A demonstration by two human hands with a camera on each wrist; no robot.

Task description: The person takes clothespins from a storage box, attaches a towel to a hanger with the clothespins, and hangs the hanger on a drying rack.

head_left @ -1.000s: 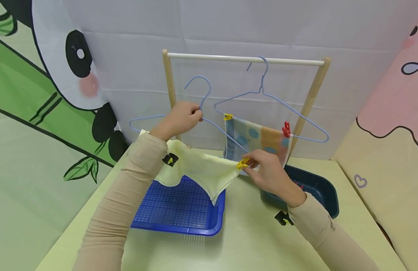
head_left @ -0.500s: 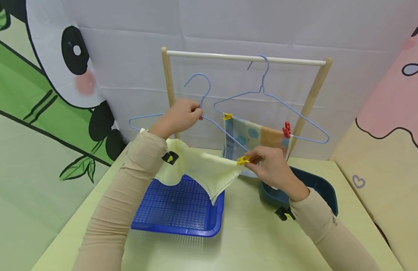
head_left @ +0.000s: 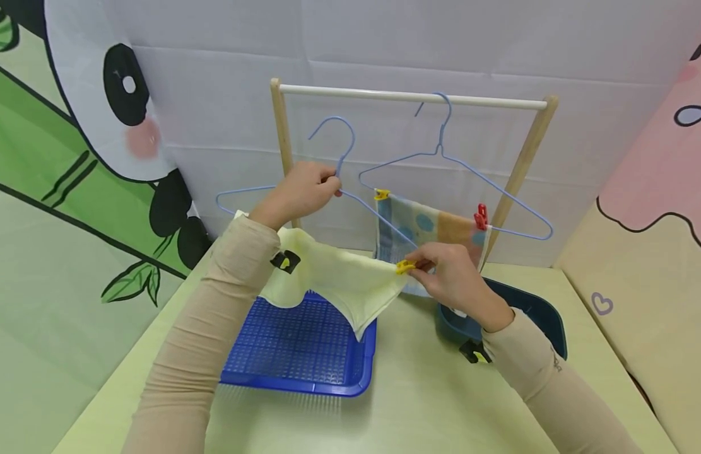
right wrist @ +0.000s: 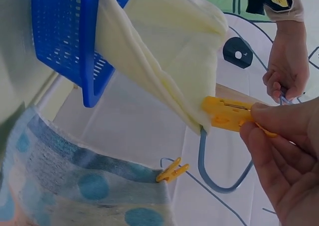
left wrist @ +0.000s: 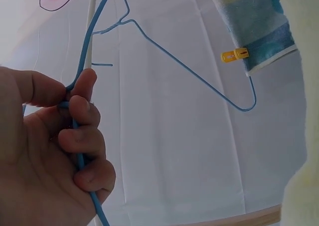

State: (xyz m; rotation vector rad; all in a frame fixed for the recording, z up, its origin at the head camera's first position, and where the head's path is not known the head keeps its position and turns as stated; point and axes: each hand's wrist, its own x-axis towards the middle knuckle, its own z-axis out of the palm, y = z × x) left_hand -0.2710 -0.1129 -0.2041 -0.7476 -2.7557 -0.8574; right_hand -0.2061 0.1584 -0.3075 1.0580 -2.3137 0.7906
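My left hand (head_left: 307, 190) grips a blue wire hanger (head_left: 378, 217) just below its hook, fingers curled round the wire in the left wrist view. From that hanger droops a pale yellow cloth (head_left: 350, 274). At the cloth's right corner, my right hand (head_left: 449, 274) pinches a yellow clothespin (right wrist: 229, 113) between thumb and forefinger. The clothespin's jaws sit over the cloth's edge, close to the hanger's bent end in the right wrist view. The cloth's left corner is hidden behind my left forearm.
A rack with a white rail (head_left: 384, 94) stands behind. On it hangs another hanger with a patterned towel (head_left: 435, 230), held by a yellow clothespin (head_left: 382, 195) and a red clothespin (head_left: 481, 217). A blue basket (head_left: 305, 384) lies below the cloth; a dark green bin (head_left: 546, 315) stands right.
The left hand and its hanger have risen slightly, the hook coming closer to rail height. My right hand keeps hold of the yellow clothespin and has shifted only a little.
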